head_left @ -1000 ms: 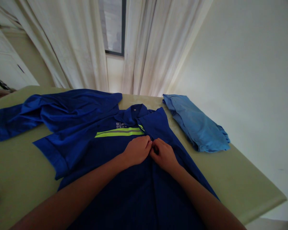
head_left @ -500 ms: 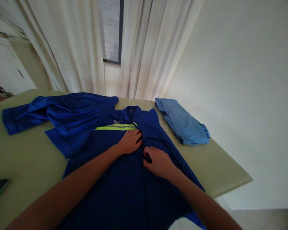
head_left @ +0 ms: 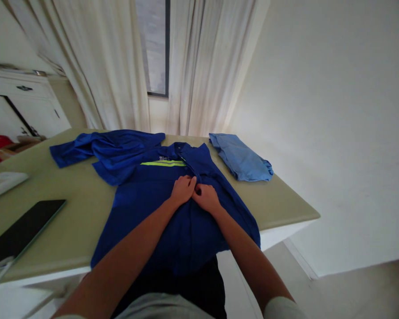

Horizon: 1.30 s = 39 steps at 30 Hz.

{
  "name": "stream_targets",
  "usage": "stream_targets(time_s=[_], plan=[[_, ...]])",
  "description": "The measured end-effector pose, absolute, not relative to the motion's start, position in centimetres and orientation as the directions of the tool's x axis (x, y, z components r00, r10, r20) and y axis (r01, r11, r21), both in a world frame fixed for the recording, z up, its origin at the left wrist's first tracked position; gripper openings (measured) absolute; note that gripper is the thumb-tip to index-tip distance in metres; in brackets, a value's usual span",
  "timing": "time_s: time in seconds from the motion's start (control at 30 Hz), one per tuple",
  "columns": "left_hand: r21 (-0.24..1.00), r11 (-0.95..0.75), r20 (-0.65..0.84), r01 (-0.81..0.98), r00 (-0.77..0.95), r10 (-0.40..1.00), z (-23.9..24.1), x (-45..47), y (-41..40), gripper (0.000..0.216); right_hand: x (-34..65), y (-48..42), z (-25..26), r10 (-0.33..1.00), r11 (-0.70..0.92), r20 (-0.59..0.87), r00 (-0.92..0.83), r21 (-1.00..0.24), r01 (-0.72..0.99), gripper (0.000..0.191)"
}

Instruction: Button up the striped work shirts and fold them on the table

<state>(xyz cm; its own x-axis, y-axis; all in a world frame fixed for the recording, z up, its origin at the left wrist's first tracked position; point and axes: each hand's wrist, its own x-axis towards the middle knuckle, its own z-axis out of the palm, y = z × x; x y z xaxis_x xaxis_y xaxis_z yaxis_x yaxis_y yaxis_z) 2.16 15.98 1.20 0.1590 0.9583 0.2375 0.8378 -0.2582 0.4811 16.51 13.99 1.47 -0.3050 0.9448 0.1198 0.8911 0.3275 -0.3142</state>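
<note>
A: L hand (head_left: 183, 188)?
B: Fingers curled, pinching the front opening of the work shirt (head_left: 146, 208), mid-chest. R hand (head_left: 206, 197) same, closed on the other edge. The 2 hands touch.
A: Shirt where?
B: Flat, front up, on the table (head_left: 282, 206), hem over the near edge.
A: Progress?
B: Approx halfway, I'd judge: front looks closed up to the collar (head_left: 179, 146). Below the hands, can't tell. Crumpled blue garment (head_left: 109, 148) just left, light-blue folded garment (head_left: 241, 157) right.
</note>
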Motion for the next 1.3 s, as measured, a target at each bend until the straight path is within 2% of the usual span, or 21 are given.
stream_targets(time_s=[0.1, 0.2, 0.33, 0.43, 0.57, 0.67, 0.77, 0.9, 1.0, 1.3], plan=[[0.533, -0.347, 0.235, 0.771, 0.259, 0.937, 0.8, 1.5, 15.8, 0.051, 17.1, 14.2, 1.5, 0.916, 0.401, 0.162, -0.367, -0.359, 0.843, 0.026], [0.525, -0.336, 0.298, 0.782, 0.201, 0.933, 0.7, 0.7, 16.0, 0.041, 17.3, 14.0, 1.7, 0.888, 0.459, 0.198, -0.414, -0.345, 0.819, 0.019], [0.453, -0.334, 0.406, 0.827, 0.142, 0.903, 0.8, 1.0, 15.3, 0.042, 16.4, 12.5, 2.4, 0.901, 0.424, 0.184, -0.393, -0.184, 0.886, 0.020], [0.496, -0.369, 0.455, 0.786, 0.126, 0.882, 1.0, 1.5, 14.7, 0.045, 15.7, 11.4, 2.6, 0.918, 0.365, 0.203, -0.339, -0.105, 0.925, 0.021], [0.633, -0.398, 0.403, 0.664, 0.156, 0.902, 0.9, 1.5, 14.7, 0.047, 15.9, 11.3, 1.8, 0.939, 0.302, 0.233, -0.254, -0.204, 0.931, 0.020], [0.650, -0.384, 0.393, 0.656, 0.142, 0.908, 0.7, 1.4, 14.9, 0.047, 16.4, 11.8, 1.0, 0.937, 0.314, 0.255, -0.238, -0.319, 0.894, 0.015], [0.658, -0.340, 0.392, 0.672, 0.080, 0.916, 0.6, 1.4, 14.9, 0.047, 16.5, 12.3, 0.6, 0.909, 0.360, 0.358, -0.212, -0.424, 0.831, 0.011], [0.628, -0.285, 0.293, 0.724, 0.119, 0.949, 0.9, 1.5, 14.7, 0.053, 16.6, 12.5, 0.4, 0.850, 0.466, 0.475, -0.228, -0.475, 0.747, 0.013], [0.590, -0.245, 0.226, 0.769, 0.134, 0.965, 1.3, 1.5, 14.7, 0.058, 16.6, 12.4, 0.3, 0.838, 0.493, 0.493, -0.234, -0.499, 0.713, 0.014], [0.503, -0.166, 0.150, 0.848, 0.103, 0.983, 1.7, 1.7, 14.5, 0.070, 16.5, 12.5, 0.4, 0.821, 0.521, 0.532, -0.206, -0.554, 0.649, 0.013]])
